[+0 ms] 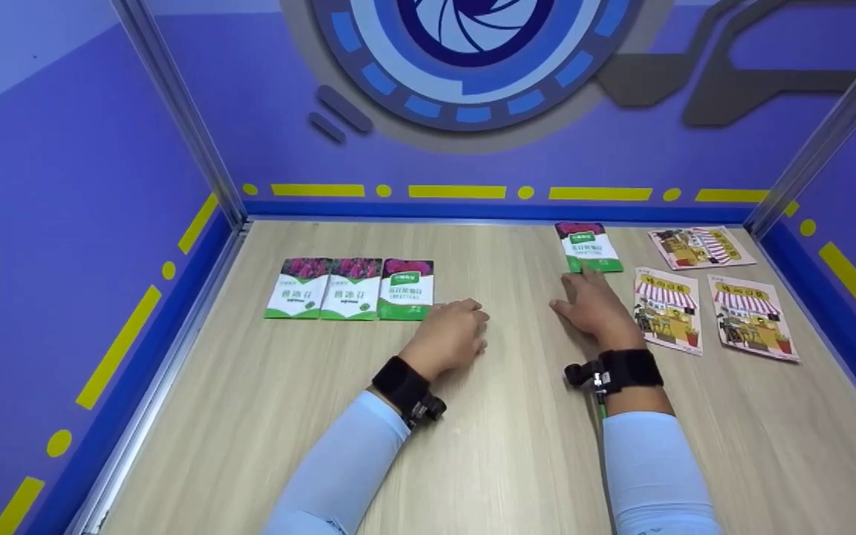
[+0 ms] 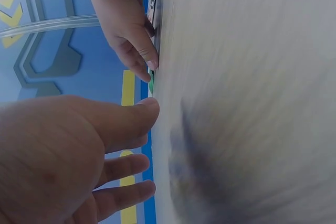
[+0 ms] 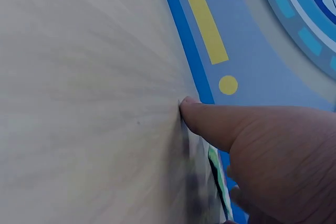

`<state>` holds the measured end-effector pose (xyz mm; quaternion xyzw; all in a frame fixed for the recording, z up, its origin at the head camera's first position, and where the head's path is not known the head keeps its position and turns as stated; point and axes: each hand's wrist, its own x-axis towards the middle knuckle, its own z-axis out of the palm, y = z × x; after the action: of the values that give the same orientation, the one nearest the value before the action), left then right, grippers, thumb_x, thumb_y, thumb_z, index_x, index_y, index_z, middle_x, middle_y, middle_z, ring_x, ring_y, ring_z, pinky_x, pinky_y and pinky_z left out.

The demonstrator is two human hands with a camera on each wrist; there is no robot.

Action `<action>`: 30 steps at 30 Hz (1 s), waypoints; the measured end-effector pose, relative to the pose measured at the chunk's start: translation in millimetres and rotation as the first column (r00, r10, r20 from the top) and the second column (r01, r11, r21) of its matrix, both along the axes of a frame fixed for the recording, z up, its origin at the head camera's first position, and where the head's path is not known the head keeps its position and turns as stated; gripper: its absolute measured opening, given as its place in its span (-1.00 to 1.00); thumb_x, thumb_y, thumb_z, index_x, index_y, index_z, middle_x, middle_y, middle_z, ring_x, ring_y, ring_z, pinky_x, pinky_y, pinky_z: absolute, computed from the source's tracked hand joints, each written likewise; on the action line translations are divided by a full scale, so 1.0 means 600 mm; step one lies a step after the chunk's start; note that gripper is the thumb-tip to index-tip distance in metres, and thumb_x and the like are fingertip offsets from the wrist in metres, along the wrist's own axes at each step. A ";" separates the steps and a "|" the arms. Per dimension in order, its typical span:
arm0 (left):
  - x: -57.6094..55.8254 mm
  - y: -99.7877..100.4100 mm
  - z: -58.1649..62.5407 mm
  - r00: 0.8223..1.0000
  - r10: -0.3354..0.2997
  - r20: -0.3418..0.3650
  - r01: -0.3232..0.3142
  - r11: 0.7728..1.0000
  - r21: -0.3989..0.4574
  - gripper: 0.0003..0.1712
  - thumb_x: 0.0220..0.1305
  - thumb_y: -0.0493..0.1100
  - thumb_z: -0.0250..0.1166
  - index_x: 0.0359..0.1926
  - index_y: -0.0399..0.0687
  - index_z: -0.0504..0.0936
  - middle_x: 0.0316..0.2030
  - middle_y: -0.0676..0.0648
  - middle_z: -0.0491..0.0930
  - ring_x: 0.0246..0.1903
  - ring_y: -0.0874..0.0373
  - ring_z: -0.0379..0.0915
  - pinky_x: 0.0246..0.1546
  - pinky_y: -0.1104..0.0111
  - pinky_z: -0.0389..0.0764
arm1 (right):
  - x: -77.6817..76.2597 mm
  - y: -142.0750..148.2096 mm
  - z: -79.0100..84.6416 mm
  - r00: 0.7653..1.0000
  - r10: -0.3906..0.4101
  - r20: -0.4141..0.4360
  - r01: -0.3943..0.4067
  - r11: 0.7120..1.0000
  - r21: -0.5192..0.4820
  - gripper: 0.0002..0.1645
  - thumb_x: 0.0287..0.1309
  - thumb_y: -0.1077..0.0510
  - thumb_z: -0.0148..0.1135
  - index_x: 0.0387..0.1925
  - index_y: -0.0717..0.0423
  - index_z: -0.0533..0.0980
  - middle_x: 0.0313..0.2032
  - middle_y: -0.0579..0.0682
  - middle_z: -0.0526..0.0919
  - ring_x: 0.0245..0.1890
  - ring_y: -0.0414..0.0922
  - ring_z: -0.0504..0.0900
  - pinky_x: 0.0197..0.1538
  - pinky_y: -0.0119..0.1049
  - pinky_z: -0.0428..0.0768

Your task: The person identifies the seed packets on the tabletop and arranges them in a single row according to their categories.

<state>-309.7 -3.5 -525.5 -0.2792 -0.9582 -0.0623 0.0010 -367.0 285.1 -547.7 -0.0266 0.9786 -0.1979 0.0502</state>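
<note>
My right hand (image 1: 597,308) reaches to the lower edge of a green-and-white flower seed packet (image 1: 590,249) lying near the back wall. Its fingertips touch or nearly touch that edge, and the thumb stands apart. In the right wrist view, a slim green edge of the packet (image 3: 218,177) shows beside the fingers. My left hand (image 1: 446,338) hovers or rests low over the table with loose fingers and nothing in them. Close to its left lies a similar green packet (image 1: 406,291), in a row with two white-and-green packets (image 1: 351,290) (image 1: 298,290) with pink flowers.
Three packets with a striped-awning stall picture lie at the right: one (image 1: 703,247) sideways at the back, one (image 1: 668,308) beside my right wrist, one (image 1: 753,316) farther right. The wooden table (image 1: 502,446) is bounded by blue-purple walls (image 1: 472,171).
</note>
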 end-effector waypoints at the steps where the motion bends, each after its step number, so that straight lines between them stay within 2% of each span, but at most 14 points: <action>1: 0.000 0.001 0.000 1.000 -0.003 0.001 0.003 1.000 -0.003 -0.52 0.17 0.13 0.20 0.10 0.15 0.52 0.19 0.04 0.41 0.18 0.07 0.34 0.15 0.06 0.38 | 0.001 0.002 0.001 1.000 -0.002 0.010 0.002 1.000 0.003 -0.16 0.14 -0.23 0.12 0.35 0.03 0.15 0.43 0.22 -0.09 0.43 0.23 -0.13 0.37 0.20 -0.03; 6: 0.000 0.000 0.000 1.000 -0.010 -0.008 0.010 1.000 0.014 -0.53 0.17 0.13 0.20 0.10 0.15 0.52 0.19 0.03 0.41 0.17 0.08 0.36 0.14 0.07 0.39 | 0.007 0.008 0.010 1.000 -0.024 0.008 0.023 0.999 0.029 -0.16 0.15 -0.22 0.11 0.34 0.10 0.16 0.37 0.27 0.06 0.36 0.27 0.02 0.30 0.28 0.07; 10: 0.001 -0.003 -0.002 0.999 -0.016 -0.033 0.017 0.999 0.034 -0.56 0.16 0.11 0.21 0.06 0.13 0.54 0.15 0.03 0.44 0.15 0.10 0.38 0.11 0.09 0.41 | 0.012 0.006 0.019 0.998 -0.030 -0.047 0.033 0.997 0.070 -0.49 0.16 -0.04 0.10 0.12 0.06 0.44 0.18 0.21 0.33 0.19 0.23 0.26 0.09 0.35 0.21; 14: 0.001 -0.003 -0.003 0.999 -0.011 -0.035 0.013 0.999 0.047 -0.55 0.15 0.11 0.22 0.06 0.13 0.55 0.14 0.03 0.45 0.15 0.10 0.38 0.13 0.08 0.39 | 0.016 0.003 0.026 0.996 -0.028 -0.084 0.034 0.997 0.069 -0.72 0.00 0.18 0.15 -0.20 -0.07 0.62 -0.07 0.06 0.45 -0.03 0.11 0.35 -0.08 0.18 0.32; 16: 0.002 -0.001 -0.003 1.000 -0.007 -0.030 0.009 0.999 0.048 -0.55 0.15 0.11 0.23 0.06 0.13 0.54 0.15 0.03 0.44 0.15 0.09 0.37 0.14 0.07 0.38 | 0.017 0.003 0.029 0.997 -0.035 -0.072 0.039 0.998 0.055 -0.70 -0.05 0.23 0.19 -0.23 -0.12 0.64 -0.05 0.01 0.46 -0.03 0.07 0.38 -0.08 0.09 0.36; 19: 0.003 0.004 -0.003 1.000 -0.004 -0.022 0.005 0.999 0.042 -0.53 0.14 0.11 0.23 0.08 0.15 0.53 0.16 0.04 0.43 0.16 0.10 0.36 0.15 0.08 0.38 | 0.019 0.003 0.031 0.999 -0.030 -0.033 0.032 0.999 0.042 -0.76 -0.02 0.19 0.25 -0.24 -0.10 0.62 -0.02 0.02 0.52 -0.04 0.07 0.46 -0.08 0.08 0.42; 21: 0.004 0.007 -0.004 1.000 -0.007 -0.017 0.007 0.999 0.035 -0.52 0.15 0.12 0.22 0.09 0.16 0.52 0.17 0.04 0.42 0.18 0.10 0.35 0.15 0.09 0.38 | 0.018 0.002 0.032 0.999 -0.030 -0.014 0.031 0.999 0.039 -0.71 0.02 0.08 0.29 -0.14 -0.08 0.58 -0.01 0.05 0.54 -0.03 0.07 0.50 -0.05 0.09 0.45; 25: 0.006 0.012 -0.004 1.000 -0.013 -0.018 0.013 1.000 0.022 -0.52 0.15 0.12 0.22 0.10 0.16 0.52 0.16 0.04 0.42 0.16 0.10 0.36 0.11 0.10 0.40 | 0.018 -0.006 0.032 1.000 -0.010 -0.018 0.010 1.000 0.028 -0.39 -0.08 -0.12 0.38 0.04 -0.01 0.50 0.03 0.09 0.55 0.01 0.07 0.51 0.04 0.08 0.45; 30: 0.007 0.013 -0.003 1.000 0.000 -0.015 0.001 1.000 0.021 -0.53 0.14 0.12 0.23 0.09 0.16 0.53 0.16 0.04 0.43 0.16 0.09 0.36 0.10 0.10 0.40 | 0.023 -0.028 0.027 0.998 0.006 -0.057 -0.004 1.000 0.030 -0.32 -0.26 -0.27 0.44 -0.05 -0.05 0.58 0.05 0.07 0.48 0.04 0.09 0.41 0.05 0.18 0.38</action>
<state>-305.3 4.1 -527.3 -0.2799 -0.9574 -0.0704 0.0110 -353.0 268.3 -531.5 -0.0339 0.9824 -0.1824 0.0233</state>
